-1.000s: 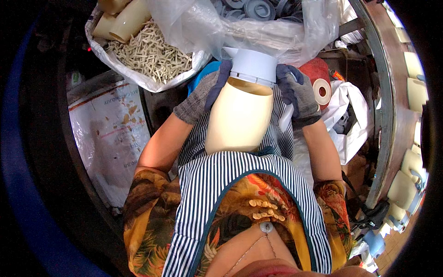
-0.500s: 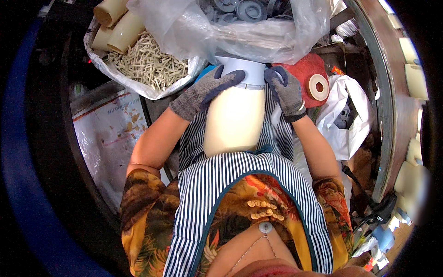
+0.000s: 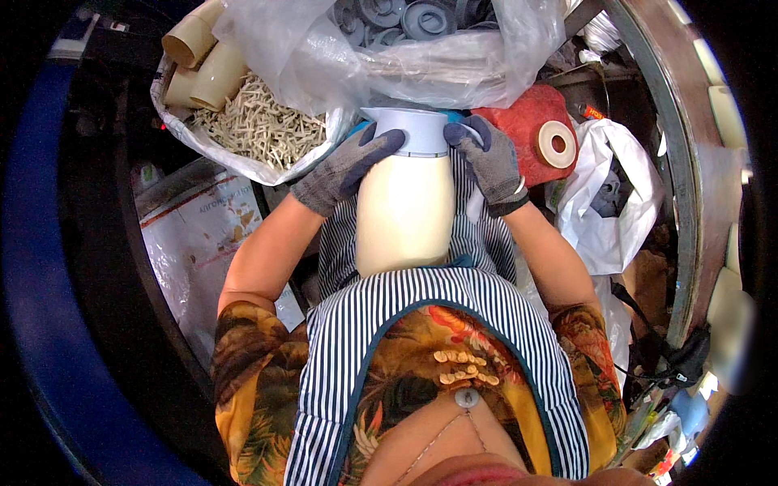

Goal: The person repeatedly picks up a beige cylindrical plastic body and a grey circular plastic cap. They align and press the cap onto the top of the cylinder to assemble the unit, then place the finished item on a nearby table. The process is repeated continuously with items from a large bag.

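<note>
A cream jug [image 3: 403,215] with a pale blue-grey collar [image 3: 412,132] stands against my striped apron, its base toward me. The collar's pointed spout faces the far left. My left hand [image 3: 347,166], in a grey glove with dark blue fingertips, grips the collar's left side with the thumb laid across its front. On the other side my right hand [image 3: 493,162], gloved the same way, presses its bent fingers against the collar's right edge. What lies behind the collar is hidden.
A clear plastic bag [image 3: 324,73] of grey round parts lies beyond the jug. At the far left a white sack [image 3: 235,164] holds cream cylinders and many small sticks. A red object [image 3: 519,121] with a cream ring [image 3: 557,147] and a white bag [image 3: 596,247] sit right.
The jug has shifted slightly left, and both hands have moved with it. Both hands stay at the collar.
</note>
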The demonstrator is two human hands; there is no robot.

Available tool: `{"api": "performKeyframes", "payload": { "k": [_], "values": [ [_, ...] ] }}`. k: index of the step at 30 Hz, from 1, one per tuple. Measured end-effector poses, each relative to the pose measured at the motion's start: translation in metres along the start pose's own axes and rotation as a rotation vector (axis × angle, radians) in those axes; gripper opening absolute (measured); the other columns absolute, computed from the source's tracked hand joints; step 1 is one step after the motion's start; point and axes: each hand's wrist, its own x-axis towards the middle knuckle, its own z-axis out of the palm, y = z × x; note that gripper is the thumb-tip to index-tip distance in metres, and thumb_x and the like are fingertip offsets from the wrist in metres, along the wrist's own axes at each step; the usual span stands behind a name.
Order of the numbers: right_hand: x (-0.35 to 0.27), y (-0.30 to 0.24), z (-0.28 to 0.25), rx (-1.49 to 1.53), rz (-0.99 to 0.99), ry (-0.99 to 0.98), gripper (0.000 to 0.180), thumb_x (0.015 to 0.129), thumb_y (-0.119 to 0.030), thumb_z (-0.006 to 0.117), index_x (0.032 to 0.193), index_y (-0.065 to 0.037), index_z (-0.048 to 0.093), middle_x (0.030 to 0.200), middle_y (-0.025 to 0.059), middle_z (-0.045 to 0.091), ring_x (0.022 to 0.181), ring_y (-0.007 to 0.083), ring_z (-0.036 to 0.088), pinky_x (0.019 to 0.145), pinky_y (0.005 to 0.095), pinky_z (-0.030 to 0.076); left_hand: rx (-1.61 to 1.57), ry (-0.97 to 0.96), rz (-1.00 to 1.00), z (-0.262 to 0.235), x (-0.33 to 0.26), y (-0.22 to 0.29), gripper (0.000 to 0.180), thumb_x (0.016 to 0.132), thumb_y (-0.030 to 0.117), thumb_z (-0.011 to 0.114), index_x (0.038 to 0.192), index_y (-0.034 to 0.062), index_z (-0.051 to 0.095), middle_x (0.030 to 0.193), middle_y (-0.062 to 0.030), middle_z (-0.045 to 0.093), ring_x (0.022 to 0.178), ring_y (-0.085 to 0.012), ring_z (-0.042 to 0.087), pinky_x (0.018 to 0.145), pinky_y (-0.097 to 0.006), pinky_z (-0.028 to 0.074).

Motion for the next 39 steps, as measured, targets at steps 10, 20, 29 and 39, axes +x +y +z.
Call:
{"api": "performKeyframes", "payload": {
  "k": [10,20,29,39],
  "values": [
    [-0.004,0.016,-0.019,0.152,-0.116,-0.132,0.046,0.087,-0.031,0.070,0.122,-0.004,0.059,0.115,0.0157,0.065,0.104,0.0273,0.064,0.093,0.0365,0.048,0.415,-0.081,0.255,-0.011,0.000,-0.014,0.065,0.090,0.031,0.068,0.140,-0.0006,0.042,0.130,-0.0152,0.055,0.117,-0.0221,0.056,0.099,-0.035,0.047],
    [-0.012,0.165,-0.098,-1.236,-0.024,0.307,0.072,0.088,-0.050,0.063,0.143,-0.008,0.046,0.110,0.0166,0.064,0.102,0.0352,0.060,0.089,0.0487,0.046,-0.061,0.104,0.401,0.020,-0.004,0.049,0.074,0.081,0.017,0.069,0.145,-0.0020,0.035,0.134,-0.0164,0.052,0.121,-0.0250,0.054,0.105,-0.036,0.043],
    [-0.080,0.129,-0.183,-0.060,0.072,0.779,0.047,0.087,-0.024,0.074,0.124,0.001,0.058,0.122,0.0117,0.061,0.114,0.0228,0.057,0.101,0.0341,0.043,0.563,-0.161,1.156,0.151,0.146,0.005,0.107,0.059,0.042,0.092,0.141,0.0011,0.038,0.132,-0.0170,0.054,0.123,-0.0320,0.053,0.106,-0.042,0.041],
    [-0.055,-0.078,-0.212,-0.222,-0.625,0.981,0.058,0.092,-0.038,0.060,0.133,0.001,0.050,0.131,0.0178,0.057,0.112,0.0289,0.061,0.097,0.0407,0.050,0.662,-0.077,1.139,0.168,0.196,-0.035,0.112,0.059,0.053,0.089,0.143,0.0020,0.035,0.132,-0.0197,0.053,0.121,-0.0354,0.053,0.102,-0.045,0.044]
  ]
}}
